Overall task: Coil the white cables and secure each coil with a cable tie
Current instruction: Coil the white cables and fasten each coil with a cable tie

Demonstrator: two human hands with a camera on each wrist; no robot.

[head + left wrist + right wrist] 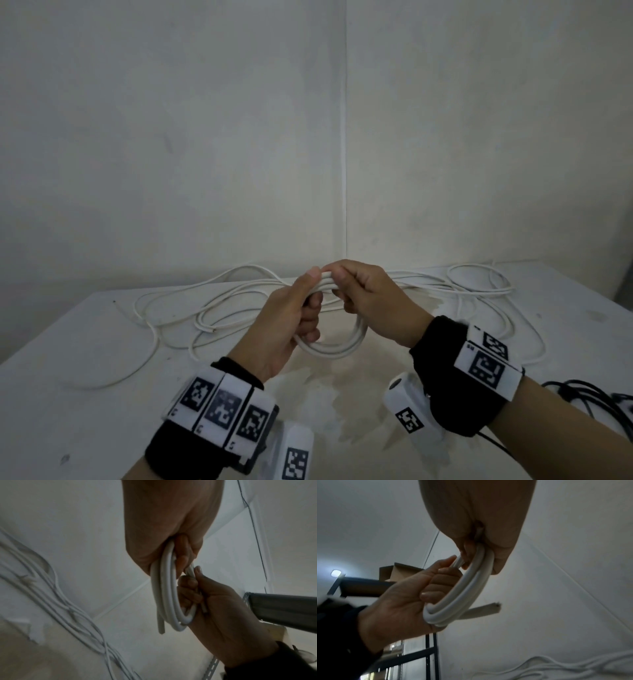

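Head view: we grip the coil [337, 346] with our left hand [287, 329] and right hand [373, 301] curled shut around its top, loops hanging below so they cannot spring apart above the table [85, 394].

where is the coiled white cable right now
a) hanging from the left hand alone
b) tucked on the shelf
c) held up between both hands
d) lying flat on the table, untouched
c: the coil is off the table, gripped by the left hand and the right hand, both curled round its loops.
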